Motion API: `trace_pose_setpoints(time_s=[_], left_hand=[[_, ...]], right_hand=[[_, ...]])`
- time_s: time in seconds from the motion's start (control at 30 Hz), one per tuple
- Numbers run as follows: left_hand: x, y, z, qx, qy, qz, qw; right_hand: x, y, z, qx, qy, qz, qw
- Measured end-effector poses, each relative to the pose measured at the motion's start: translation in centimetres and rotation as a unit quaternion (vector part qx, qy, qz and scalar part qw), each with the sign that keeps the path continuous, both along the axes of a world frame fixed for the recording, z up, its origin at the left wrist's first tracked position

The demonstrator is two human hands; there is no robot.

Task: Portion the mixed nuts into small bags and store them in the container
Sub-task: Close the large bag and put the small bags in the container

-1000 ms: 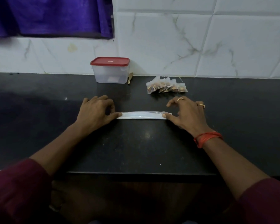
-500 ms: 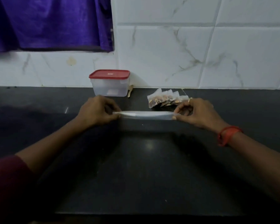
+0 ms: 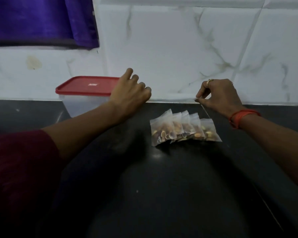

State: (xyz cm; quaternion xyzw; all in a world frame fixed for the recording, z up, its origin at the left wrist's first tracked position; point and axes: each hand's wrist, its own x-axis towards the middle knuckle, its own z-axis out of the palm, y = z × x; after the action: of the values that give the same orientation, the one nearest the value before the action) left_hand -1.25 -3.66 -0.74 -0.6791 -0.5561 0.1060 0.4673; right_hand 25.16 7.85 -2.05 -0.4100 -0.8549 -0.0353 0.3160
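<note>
Both hands are up at the back edge of the surface [image 3: 162, 186], stretching a thin clear plastic strip [image 3: 172, 99] between them. It looks like the folded stack of empty bags, edge-on and hard to see against the white tile.

Left hand [image 3: 129, 93]: fingers curled, closed on the strip's left end; the grip itself is hidden under the knuckles. Right hand [image 3: 218, 95]: thumb and forefinger pinching the right end, other fingers tucked, ring visible. My read is that holding both ends taut keeps the flimsy plastic flat and controllable while it gets parked along the wall, out of the working area.

Filled bags [image 3: 182, 129]: five small ones, overlapping in a fanned row on the surface, just below the strip, between the two hands and nearer the right wrist. Nuts are visible inside each. Fanning probably keeps them countable and easy to grab one by one.

Container [image 3: 86, 100]: clear tub, red lid [image 3: 88, 85] on, directly behind the left forearm and partly blocked by it, against the wall. Bags and container are apart; nothing is stored yet.

Judgement: portioning looks done. Remaining: put the strip down, pop the lid, move the bags across. Risk: the left arm is close to the tub and could nudge it.
</note>
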Motion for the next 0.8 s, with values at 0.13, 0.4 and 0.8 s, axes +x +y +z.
trace_pose_setpoints(time_s=[0.13, 0.4, 0.8], left_hand=[[0.8, 4.3, -0.7, -0.061, -0.027, 0.052, 0.996], [0.7, 7.3, -2.5, -0.130, -0.168, 0.094, 0.973], [0.1, 7.5, -3.6, -0.133, -0.207, 0.118, 0.962]], right_hand=[[-0.8, 4.3, -0.7, -0.023, -0.041, -0.002, 0.999], [-2.9, 7.6, -3.2, -0.042, -0.121, 0.011, 0.992], [-2.0, 6.5, -2.6, -0.060, -0.172, 0.015, 0.983]])
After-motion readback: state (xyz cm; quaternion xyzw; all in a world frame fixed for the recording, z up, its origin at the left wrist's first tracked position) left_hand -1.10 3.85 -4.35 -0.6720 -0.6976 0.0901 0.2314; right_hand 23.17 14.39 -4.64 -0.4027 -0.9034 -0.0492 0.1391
